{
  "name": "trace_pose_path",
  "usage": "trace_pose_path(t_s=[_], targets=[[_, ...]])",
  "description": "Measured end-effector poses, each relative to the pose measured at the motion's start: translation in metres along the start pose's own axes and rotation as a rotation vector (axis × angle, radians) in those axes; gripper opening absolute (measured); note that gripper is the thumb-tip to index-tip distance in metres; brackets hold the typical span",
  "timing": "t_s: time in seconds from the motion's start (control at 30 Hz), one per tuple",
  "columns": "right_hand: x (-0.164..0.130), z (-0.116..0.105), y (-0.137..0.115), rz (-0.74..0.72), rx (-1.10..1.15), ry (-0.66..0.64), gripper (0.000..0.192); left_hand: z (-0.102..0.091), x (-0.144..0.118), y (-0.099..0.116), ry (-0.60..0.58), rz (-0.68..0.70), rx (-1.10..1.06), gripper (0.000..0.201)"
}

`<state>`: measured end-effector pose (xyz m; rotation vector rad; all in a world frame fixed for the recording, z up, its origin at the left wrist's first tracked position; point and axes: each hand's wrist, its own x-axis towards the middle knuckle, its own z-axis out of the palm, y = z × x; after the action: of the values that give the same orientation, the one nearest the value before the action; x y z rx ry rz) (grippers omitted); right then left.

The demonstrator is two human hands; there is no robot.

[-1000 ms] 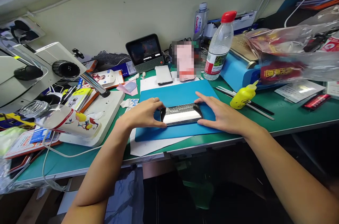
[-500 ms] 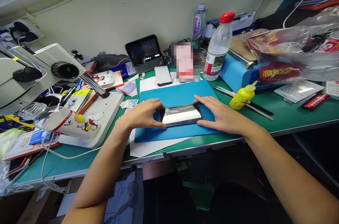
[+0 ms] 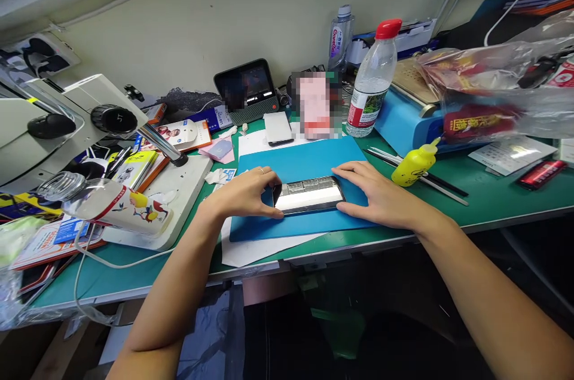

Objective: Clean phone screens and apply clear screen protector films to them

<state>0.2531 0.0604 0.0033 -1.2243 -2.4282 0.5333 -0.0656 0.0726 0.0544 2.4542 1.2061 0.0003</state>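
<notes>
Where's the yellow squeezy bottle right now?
In the head view, the yellow bottle is right of centre on the green table, just beyond the right hand and right of the blue mat, by some thin sticks.

Lowering the forefinger [image 3: 350, 170] of the right hand [image 3: 381, 197] toward the far edge of the phone [image 3: 309, 195], curling it from its higher, straighter reach a second ago; swinging the view slightly leftward since half a second ago.

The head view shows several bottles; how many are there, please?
4: a printed bottle at far left, a yellow bottle beside the right hand, a red-capped bottle behind that, and a white-capped bottle farthest back. The plastic bag may hide more.
</notes>
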Motion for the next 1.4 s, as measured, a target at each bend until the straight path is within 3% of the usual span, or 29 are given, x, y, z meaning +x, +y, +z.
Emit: trace_pose_path(t_s=[0.23, 1.4], targets=[[0.0011, -0.0011, -0.0010, -0.022, -0.005, 0.008, 0.065, 0.0009, -0.0002, 0.0001, -0.005, 0.000, 0.012, 0.058], [0.0028, -0.0046, -0.0034, 0.013, 0.006, -0.026, 0.063, 0.0014, 0.0012, 0.0043, -0.004, 0.019, 0.062, 0.062]])
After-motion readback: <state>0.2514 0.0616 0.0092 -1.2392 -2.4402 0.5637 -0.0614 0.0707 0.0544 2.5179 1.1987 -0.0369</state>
